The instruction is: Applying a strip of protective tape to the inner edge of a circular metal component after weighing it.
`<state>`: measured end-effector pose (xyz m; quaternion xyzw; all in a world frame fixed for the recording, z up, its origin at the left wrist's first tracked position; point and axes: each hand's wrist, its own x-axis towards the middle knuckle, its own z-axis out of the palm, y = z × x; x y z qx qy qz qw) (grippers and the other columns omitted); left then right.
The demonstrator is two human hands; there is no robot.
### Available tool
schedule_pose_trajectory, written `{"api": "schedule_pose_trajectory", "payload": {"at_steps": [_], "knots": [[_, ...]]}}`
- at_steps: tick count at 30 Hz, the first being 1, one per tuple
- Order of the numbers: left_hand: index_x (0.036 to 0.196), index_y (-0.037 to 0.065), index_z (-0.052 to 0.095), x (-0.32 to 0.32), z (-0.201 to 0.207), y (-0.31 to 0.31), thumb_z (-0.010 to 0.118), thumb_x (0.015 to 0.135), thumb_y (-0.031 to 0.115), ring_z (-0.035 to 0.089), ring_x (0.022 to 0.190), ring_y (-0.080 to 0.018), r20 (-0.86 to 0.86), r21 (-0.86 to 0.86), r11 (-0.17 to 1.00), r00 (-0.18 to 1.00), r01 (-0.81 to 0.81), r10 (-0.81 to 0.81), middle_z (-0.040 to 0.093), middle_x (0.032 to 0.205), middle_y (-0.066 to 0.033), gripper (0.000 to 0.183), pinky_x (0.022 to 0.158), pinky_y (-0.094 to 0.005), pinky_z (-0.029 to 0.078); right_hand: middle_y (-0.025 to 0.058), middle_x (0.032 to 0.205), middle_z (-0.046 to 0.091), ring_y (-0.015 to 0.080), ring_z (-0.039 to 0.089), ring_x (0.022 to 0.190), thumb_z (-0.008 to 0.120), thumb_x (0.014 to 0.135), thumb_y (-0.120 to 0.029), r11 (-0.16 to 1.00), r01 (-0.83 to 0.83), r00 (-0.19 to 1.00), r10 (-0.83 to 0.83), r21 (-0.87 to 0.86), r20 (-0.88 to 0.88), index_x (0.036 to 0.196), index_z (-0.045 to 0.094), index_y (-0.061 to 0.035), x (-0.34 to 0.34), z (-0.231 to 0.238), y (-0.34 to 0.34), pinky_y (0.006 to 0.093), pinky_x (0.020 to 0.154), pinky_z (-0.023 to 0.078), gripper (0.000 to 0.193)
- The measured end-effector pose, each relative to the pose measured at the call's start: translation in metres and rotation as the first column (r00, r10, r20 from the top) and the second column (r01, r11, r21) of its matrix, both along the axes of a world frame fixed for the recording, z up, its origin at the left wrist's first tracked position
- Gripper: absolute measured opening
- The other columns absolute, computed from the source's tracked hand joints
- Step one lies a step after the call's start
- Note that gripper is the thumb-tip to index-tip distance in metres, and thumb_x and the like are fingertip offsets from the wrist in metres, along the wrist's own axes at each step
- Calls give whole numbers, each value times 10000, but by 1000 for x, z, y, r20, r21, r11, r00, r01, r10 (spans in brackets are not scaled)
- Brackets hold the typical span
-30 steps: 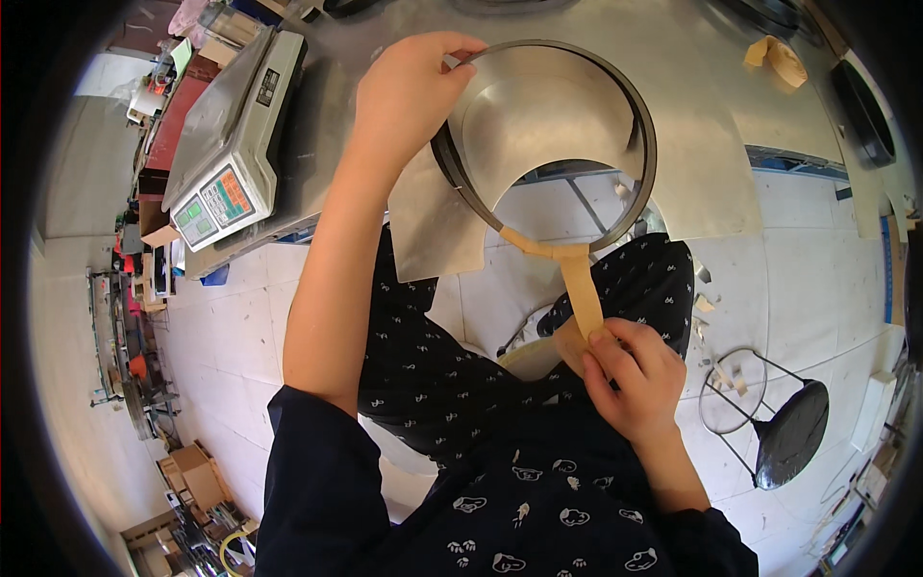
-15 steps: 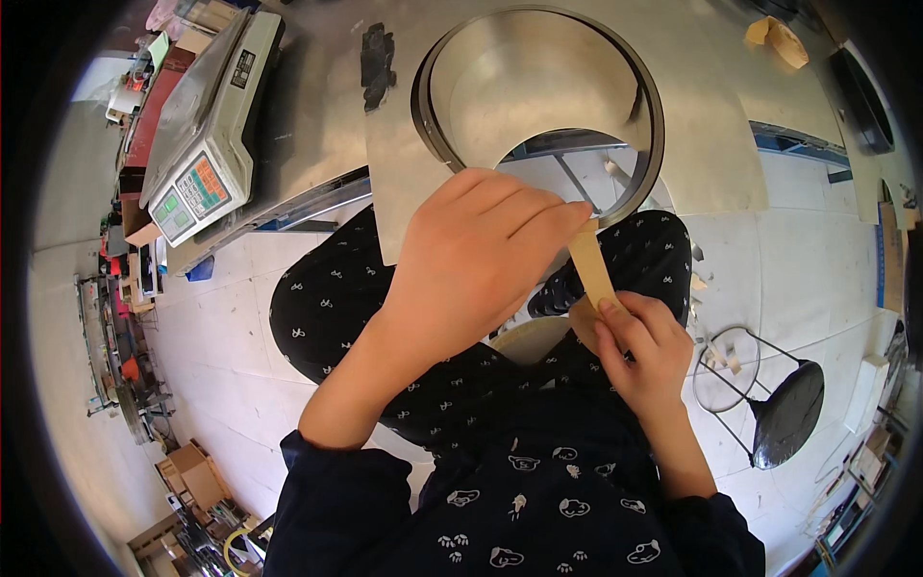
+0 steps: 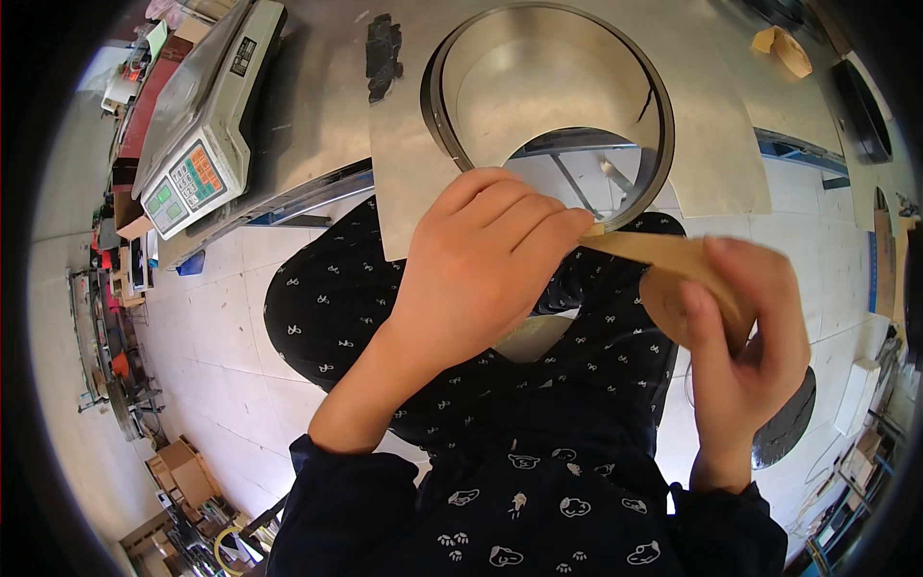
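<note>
At the far left, on the floor, stands an open carton (image 3: pixel 183 471). The scale (image 3: pixel 192 125) occupies the left end of the table (image 3: pixel 322 58), and its keypad is turned to the near edge. To the right of it, a dark patch (image 3: pixel 383 58) lies on the table top, well back from this edge. Next comes the left hand (image 3: pixel 486 255), which is placed over the near rim of the ring (image 3: pixel 666 115). Its fingers are bent and close together, with a fingertip at the beginning of the tape strip (image 3: pixel 635 246); the thumb and the underside are hidden, therefore I cannot tell how firmly it holds. The ring itself is at the table's near edge, near the middle, and a curved gap with floor below is seen through it. The strip goes from the near rim toward the right, to the tape roll (image 3: pixel 668 308). The right hand (image 3: pixel 755 327), somewhat blurred, is partly closed and has the roll between thumb and fingers, in front of the near edge. Farther right, a tan curl (image 3: pixel 784 50) lies on the table, a stool (image 3: pixel 786 423) stands on the floor, partly behind the hand, and a black hoop (image 3: pixel 860 111) is toward the table's right end.
</note>
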<state>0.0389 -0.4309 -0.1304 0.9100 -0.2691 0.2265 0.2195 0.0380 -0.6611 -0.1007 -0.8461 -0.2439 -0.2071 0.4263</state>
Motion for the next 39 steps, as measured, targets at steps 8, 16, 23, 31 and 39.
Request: {"api": "schedule_pose_trajectory", "payload": {"at_steps": [8,16,23,31,39], "knots": [[992,78,701,-1,-3,-4,763,751,23,660,848,-227,21,-30,999,999,-28,29,690,886,-32,255,934,-421,523,48,1016,689,138,652,934,787,835,-76,998,55,993,-57,-23,-101,1049,667,-39,25,22,22,248,851,492,248],[962,83,679,-4,-4,-3,722,770,25,656,894,-223,-34,-47,998,999,-36,35,684,918,-34,205,972,-440,504,37,915,690,125,653,844,773,841,-67,990,47,995,-58,-131,-83,991,662,-36,40,28,44,237,789,499,188],[941,84,683,-22,3,-22,711,749,56,641,933,-289,191,99,969,960,-226,204,675,950,-14,196,956,-478,503,94,920,673,260,664,825,734,837,-97,923,-49,998,27,-382,-63,964,639,-35,64,32,48,319,740,514,170],[1136,85,651,-65,-105,-45,638,901,155,617,1048,-250,-602,-798,420,584,-431,-545,657,1138,-96,246,903,-375,491,100,914,652,302,638,896,762,724,-141,839,-387,770,522,-382,366,858,648,-49,114,5,52,377,747,512,199],[1460,127,443,28,-134,-58,494,1030,450,468,1353,-239,157,-696,-514,592,-502,-791,516,1446,-52,541,1128,-450,359,74,725,560,250,629,739,747,777,-191,489,33,885,392,-872,253,802,595,-39,111,10,87,346,669,497,217]]}}
